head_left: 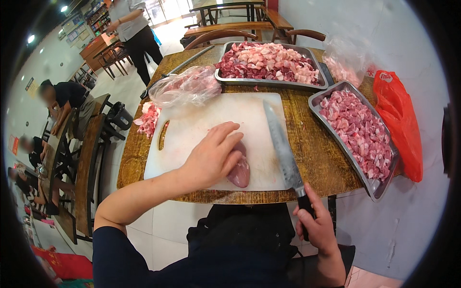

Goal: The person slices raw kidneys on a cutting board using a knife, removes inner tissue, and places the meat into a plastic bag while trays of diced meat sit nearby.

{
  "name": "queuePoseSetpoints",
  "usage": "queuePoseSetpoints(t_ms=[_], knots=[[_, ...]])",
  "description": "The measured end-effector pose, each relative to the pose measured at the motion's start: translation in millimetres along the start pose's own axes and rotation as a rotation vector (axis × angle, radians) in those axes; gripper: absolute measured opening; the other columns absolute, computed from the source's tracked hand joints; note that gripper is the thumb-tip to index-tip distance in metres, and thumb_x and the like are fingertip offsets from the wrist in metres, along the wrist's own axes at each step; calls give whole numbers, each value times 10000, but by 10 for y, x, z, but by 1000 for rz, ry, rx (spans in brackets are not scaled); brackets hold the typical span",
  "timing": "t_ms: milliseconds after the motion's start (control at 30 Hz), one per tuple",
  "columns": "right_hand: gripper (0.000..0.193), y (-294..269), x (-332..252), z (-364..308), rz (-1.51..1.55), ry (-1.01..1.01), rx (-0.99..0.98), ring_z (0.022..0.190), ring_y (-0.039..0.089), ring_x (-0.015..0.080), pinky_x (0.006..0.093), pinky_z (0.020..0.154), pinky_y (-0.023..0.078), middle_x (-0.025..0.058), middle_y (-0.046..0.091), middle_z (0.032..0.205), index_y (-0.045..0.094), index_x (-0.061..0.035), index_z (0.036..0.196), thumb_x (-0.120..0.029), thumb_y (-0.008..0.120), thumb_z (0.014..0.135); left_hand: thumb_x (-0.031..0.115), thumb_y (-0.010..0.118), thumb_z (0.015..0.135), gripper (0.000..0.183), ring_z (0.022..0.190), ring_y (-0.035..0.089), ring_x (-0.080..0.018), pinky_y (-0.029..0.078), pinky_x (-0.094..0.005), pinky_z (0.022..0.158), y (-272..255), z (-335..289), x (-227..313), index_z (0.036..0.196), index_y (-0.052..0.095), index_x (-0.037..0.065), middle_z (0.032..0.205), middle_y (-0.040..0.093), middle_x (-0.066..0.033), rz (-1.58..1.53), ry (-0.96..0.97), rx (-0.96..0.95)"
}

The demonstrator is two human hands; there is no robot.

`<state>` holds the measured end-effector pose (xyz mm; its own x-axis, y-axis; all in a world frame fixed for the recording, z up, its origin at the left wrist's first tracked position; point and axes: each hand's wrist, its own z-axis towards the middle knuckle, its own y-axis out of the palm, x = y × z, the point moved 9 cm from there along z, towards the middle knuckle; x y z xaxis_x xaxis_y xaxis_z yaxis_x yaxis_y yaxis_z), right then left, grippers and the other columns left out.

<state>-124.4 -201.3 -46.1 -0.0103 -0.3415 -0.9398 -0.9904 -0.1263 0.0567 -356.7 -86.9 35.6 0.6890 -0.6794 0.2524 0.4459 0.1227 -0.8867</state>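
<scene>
A smooth, dark pink piece of meat (239, 174) lies near the front edge of the white cutting board (187, 144). My left hand (216, 156) is over its left side, with fingers apart and the thumb against it. The hand covers part of the meat. In my right hand (317, 223) is the black handle of a large knife (283, 151). Its broad blade points away from me over the board's right edge, apart from the meat. My right fingers are wrapped round the handle.
Behind the board stands a metal tray of diced meat (269, 60); another tray (357, 129) sits right. A clear bag of meat (187, 86), fatty scraps (148, 119), a long dark rod (189, 60) and a red plastic bag (398, 125) surround it. A person (132, 29) stands beyond the table.
</scene>
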Motion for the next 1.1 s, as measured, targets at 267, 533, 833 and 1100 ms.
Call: queuePoseSetpoints(t_ms=[267, 533, 833, 1100], knots=[[686, -10, 351, -99, 155, 70, -33, 584, 572, 120, 260, 474, 471, 77, 599, 953, 265, -137, 1566, -36, 560, 956, 235, 785, 793, 471, 1027, 605, -301, 492, -374, 899, 375, 77, -411, 1099, 510, 8, 1060, 620, -165, -378, -554, -453], [699, 47, 272, -72, 197, 70, -40, 574, 571, 137, 275, 468, 469, 102, 591, 967, 250, -120, 1567, -10, 547, 944, -65, 747, 796, 410, 969, 631, -141, 522, -297, 838, 270, 29, -479, 1025, 449, 99, 1045, 664, -70, -1096, -570, -281], [659, 76, 283, -155, 185, 94, -50, 508, 545, 122, 258, 479, 453, 73, 598, 800, 257, -103, 1563, -19, 520, 964, 88, 742, 841, 370, 1106, 636, -281, 515, -358, 964, -221, 61, 75, 1165, 575, 31, 1157, 651, -140, -329, 68, 83], [599, 193, 423, -240, 291, 163, -121, 495, 540, 129, 262, 505, 457, 83, 598, 722, 242, -110, 1568, -69, 458, 1011, 275, 654, 917, 554, 1373, 386, -425, 360, -462, 1116, 175, 19, 4, 1341, 487, -41, 1435, 435, -254, -126, 47, -40]])
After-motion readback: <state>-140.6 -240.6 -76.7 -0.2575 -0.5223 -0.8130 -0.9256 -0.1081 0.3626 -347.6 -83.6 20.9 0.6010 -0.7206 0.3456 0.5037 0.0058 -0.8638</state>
